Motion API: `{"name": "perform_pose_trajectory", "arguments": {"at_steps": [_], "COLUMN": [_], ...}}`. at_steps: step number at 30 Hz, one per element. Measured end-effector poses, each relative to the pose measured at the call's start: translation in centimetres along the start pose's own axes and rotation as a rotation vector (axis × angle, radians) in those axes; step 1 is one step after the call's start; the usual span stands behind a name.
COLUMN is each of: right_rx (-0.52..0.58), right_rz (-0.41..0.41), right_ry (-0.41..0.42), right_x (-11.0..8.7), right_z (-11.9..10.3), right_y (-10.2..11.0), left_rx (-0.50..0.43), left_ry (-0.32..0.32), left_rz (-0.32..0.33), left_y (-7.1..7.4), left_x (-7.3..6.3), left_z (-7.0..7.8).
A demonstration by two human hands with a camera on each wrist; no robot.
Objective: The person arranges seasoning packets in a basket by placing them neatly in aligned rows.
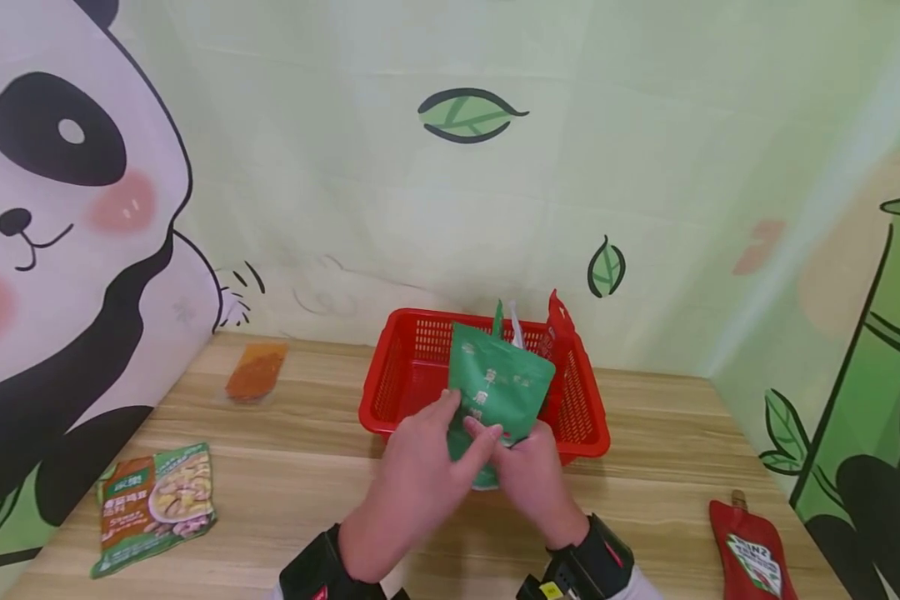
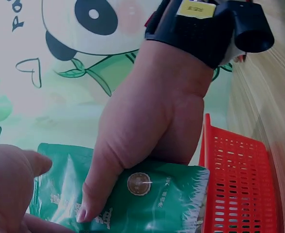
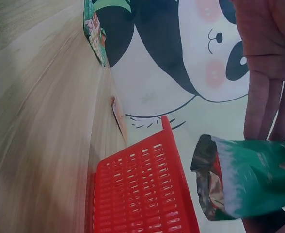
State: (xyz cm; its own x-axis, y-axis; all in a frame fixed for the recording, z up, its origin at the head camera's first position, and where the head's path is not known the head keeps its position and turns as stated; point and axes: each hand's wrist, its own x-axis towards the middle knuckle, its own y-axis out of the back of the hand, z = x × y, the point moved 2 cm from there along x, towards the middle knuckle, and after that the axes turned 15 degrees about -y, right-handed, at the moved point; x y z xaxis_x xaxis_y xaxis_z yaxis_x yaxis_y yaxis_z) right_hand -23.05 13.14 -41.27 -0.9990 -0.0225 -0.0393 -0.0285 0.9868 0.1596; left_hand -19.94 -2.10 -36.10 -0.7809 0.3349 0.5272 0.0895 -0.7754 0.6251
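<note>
Green pouch (image 1: 498, 375) sits between a person's two hands at the centre of the head view, upright with a slight tilt, its upper part overlapping the basket and its pale lettering facing the wearer. The left hand (image 1: 423, 467) pinches its left side, thumb across the front. The right hand (image 1: 532, 479) pinches its lower right, thumb on the face and the other fingers largely hidden behind. The two thumbs come close together. In the left wrist view, a round brown seal (image 2: 139, 184) shows on the pouch, right of the thumb. Black wristbands (image 1: 596, 558) circle both wrists at the bottom of the head view.

Just beyond the hands, the red basket (image 1: 378, 375) fills the middle of the frame. A red packet (image 1: 558, 325), a green edge (image 1: 498, 321) and a whitish edge (image 1: 517, 325) rise from its right half.

Farther out, an orange sachet (image 1: 257, 372) lies on the wooden table (image 1: 300, 475) at centre left. A printed packet (image 1: 157, 508) rests at lower left, and a red Heinz pouch (image 1: 753, 554) at lower right. Behind, a pale green backdrop (image 1: 390, 217) carries leaves and, at left, a large panda (image 1: 150, 300).
</note>
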Motion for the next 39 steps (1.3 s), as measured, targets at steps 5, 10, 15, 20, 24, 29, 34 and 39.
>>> {"name": "perform_pose_trajectory", "arguments": {"at_steps": [5, 10, 15, 20, 24, 29, 34, 39], "right_rx": [-0.06, -0.178, -0.291, -0.341, -0.379, -0.419, -0.429, -0.53], "right_rz": [-0.107, -0.236, -0.325, -0.383, -0.392, -0.397, -0.421, -0.291], "right_ry": [-0.023, 0.096, 0.155, 0.146, 0.168, 0.201, 0.183, 0.202], "right_x": [-0.3, -0.4, -0.7, -1.3, -1.7, -1.7, -1.4, -0.6], "right_z": [-0.1, -0.5, -0.7, -1.1, -1.4, -1.4, -1.3, -0.8], "right_y": [0.0, 0.1, -0.1, -0.5, -0.5, 0.0, 0.7, 2.1], "left_rx": [-0.08, -0.154, -0.207, -0.239, -0.2, -0.17, -0.215, -0.206], "left_ry": [0.07, 0.127, 0.16, 0.186, 0.144, 0.063, 0.097, 0.11], "left_rz": [-0.046, -0.068, -0.073, -0.055, 0.012, 0.093, 0.075, 0.072], "left_y": [0.5, 0.9, 1.4, 1.7, 1.7, 1.7, 1.8, 1.9], "left_x": [0.3, 0.6, 0.7, 0.5, 0.2, -0.2, -0.3, -0.3], "left_z": [-0.6, -1.3, -1.5, -1.6, -1.8, -2.4, -3.1, -3.5]}}
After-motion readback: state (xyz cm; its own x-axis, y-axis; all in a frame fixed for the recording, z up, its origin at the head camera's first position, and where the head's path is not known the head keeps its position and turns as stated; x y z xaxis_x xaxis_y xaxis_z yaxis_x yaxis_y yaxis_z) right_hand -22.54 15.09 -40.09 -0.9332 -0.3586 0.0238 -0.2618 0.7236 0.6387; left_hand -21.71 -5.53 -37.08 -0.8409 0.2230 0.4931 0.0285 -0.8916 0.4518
